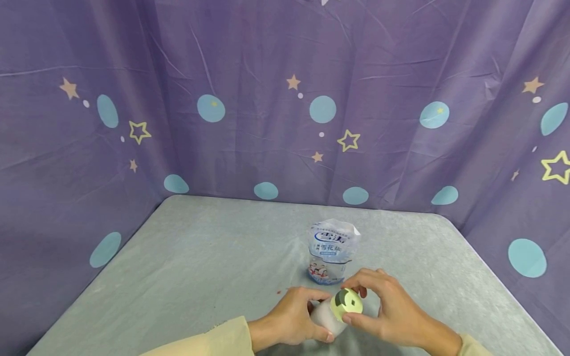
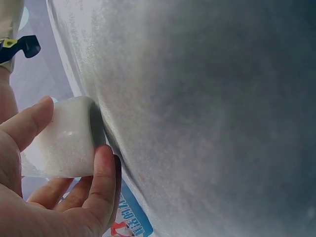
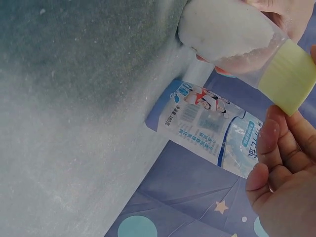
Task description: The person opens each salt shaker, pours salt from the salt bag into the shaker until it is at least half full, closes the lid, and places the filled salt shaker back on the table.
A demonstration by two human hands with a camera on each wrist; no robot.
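Observation:
A clear salt shaker (image 1: 326, 318) filled with white salt is gripped by my left hand (image 1: 289, 317), thumb on the near side and fingers around the far side. Its base is close over the table in the left wrist view, where the salt fills the shaker's body (image 2: 66, 140). On top is a pale yellow-green cap (image 1: 354, 302) with a dark opening. My right hand (image 1: 394, 311) pinches this cap at its edge between thumb and fingers. The shaker leans toward the right hand in the head view.
Just behind the hands a blue-and-white salt pouch (image 1: 329, 254) stands upright on the grey cloth-covered table (image 1: 222, 247). A purple curtain (image 1: 267, 59) with stars and dots hangs around the table's back and sides. A small reddish speck (image 1: 279, 292) marks the cloth.

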